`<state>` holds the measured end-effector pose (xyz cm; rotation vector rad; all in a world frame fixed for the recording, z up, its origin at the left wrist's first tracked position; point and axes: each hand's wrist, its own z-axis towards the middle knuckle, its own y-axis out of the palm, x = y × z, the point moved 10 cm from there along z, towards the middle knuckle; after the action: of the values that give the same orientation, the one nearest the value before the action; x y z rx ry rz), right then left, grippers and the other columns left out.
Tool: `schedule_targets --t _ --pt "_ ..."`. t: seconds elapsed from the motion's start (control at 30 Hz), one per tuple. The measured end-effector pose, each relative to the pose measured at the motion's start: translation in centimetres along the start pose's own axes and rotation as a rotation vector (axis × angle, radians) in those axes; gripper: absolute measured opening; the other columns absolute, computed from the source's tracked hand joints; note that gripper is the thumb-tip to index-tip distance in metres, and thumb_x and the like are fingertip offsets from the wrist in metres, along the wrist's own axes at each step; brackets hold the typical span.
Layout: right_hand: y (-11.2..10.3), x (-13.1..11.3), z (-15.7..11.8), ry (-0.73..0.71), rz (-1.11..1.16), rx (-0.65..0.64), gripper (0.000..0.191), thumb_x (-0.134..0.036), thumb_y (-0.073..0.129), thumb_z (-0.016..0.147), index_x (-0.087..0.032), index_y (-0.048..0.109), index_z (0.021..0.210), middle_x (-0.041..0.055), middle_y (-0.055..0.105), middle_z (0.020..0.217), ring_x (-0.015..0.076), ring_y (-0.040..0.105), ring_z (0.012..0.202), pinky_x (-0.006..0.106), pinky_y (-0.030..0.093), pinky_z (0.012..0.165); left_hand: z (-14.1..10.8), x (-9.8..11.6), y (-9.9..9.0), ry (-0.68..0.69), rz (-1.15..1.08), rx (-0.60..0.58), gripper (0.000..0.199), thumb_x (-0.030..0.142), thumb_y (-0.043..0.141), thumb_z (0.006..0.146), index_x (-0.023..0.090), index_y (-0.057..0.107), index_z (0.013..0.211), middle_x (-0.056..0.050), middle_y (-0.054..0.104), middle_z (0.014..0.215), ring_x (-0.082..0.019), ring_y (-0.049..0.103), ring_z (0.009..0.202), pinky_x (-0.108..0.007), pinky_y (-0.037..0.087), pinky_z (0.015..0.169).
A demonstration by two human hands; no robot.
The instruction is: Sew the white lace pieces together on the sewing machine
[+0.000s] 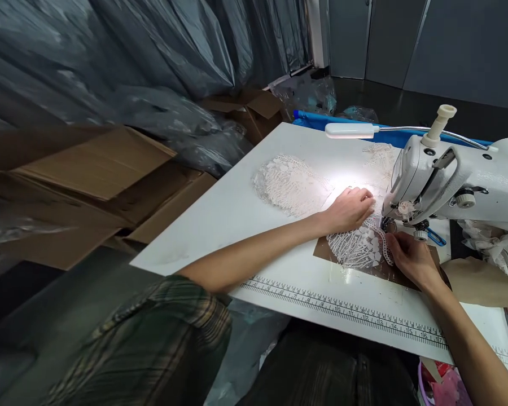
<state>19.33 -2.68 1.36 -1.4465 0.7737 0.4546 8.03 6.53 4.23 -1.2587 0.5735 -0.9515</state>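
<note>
White lace fabric point(355, 248) lies under the needle area of a white sewing machine point(461, 180). My left hand point(350, 210) is on the lace just left of the needle, its fingers bent and drawn together against it. To the right of the needle, my right hand point(412, 258) pinches the scalloped edge strip of the lace; its fingertips are partly hidden. More lace point(290, 183) spreads over the table to the left, and another patch point(381, 158) lies behind the machine head.
A lit lamp point(351, 131) hangs over the white table point(220, 225), which has a printed ruler point(342, 307) along its front edge. Blue snips point(436, 237) and a tan oval piece point(482, 282) lie at the right. Cardboard boxes point(93, 163) stand to the left.
</note>
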Motion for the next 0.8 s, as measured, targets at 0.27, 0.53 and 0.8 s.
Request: schedule_targets --t 0.27,0.53,0.8 --pt "0.4 -0.6 -0.9 0.017 0.023 -0.028 0.031 -0.048 0.067 0.072 -0.021 0.071 0.088 0.0018 0.067 0.064 0.0181 0.062 0.058 0.03 0.045 0.056 -3.4 3.5 -1.8 0.336 -0.131 0.168 0.025 0.018 0.042 0.095 0.015 0.065 0.104 -0.009 0.071 0.105 -0.018 0.062 0.085 -0.031 0.045 0.073" --pt "0.3 -2.5 -2.8 -0.123 -0.087 0.105 0.027 -0.041 0.054 0.083 -0.022 0.072 0.092 0.0059 0.072 0.081 0.0212 0.065 0.071 0.032 0.046 0.065 -5.0 5.8 -0.9 0.351 -0.132 0.031 0.03 0.039 0.05 0.1 0.018 0.066 0.113 -0.011 0.069 0.123 -0.024 0.063 0.103 -0.04 0.042 0.092" --pt "1.5 -4.3 -3.6 -0.276 -0.241 0.048 0.028 -0.031 0.049 0.089 -0.024 0.076 0.093 0.007 0.073 0.097 0.0194 0.066 0.078 0.028 0.047 0.064 -6.0 7.7 -1.7 0.548 -0.139 0.195 0.019 0.021 0.049 0.096 0.013 0.063 0.105 -0.013 0.071 0.114 -0.021 0.064 0.104 -0.038 0.045 0.098"
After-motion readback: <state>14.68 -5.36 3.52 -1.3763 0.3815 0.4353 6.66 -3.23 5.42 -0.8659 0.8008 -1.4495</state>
